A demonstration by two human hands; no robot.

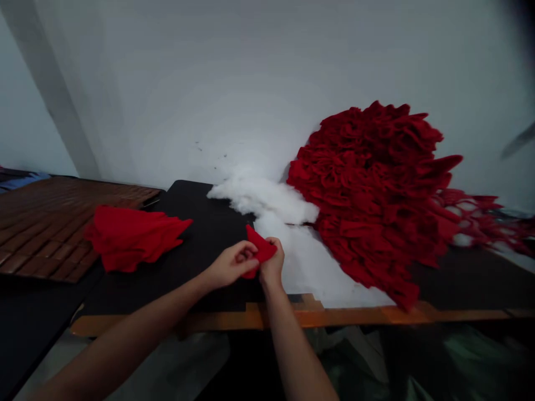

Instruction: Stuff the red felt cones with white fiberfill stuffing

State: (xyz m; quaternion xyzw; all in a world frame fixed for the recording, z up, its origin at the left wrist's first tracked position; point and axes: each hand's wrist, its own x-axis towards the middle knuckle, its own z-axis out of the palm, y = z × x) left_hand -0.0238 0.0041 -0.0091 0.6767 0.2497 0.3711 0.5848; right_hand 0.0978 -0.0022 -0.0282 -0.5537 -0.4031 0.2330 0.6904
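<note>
The left hand point(232, 264) and right hand point(272, 262) are together, clamped on a small red fabric piece point(262, 250). White fluffy fibre filling point(292, 248) lies just beyond the right hand; a loosened pinch could drop the piece onto it.

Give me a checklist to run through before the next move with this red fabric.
1. Grip: ok. The left hand and right hand both pinch the small red fabric piece.
2. Folded red cloth: ok. It lies on the black tabletop, apart from both hands.
3. White stuffing clear of the right hand: cannot tell. It lies directly behind that hand.
4. Stuffing apart from the ruffled red fabric heap: not ok. They touch.
5. Heap fully on the table: cannot tell. Its lower tip reaches close to the orange front edge.
</note>
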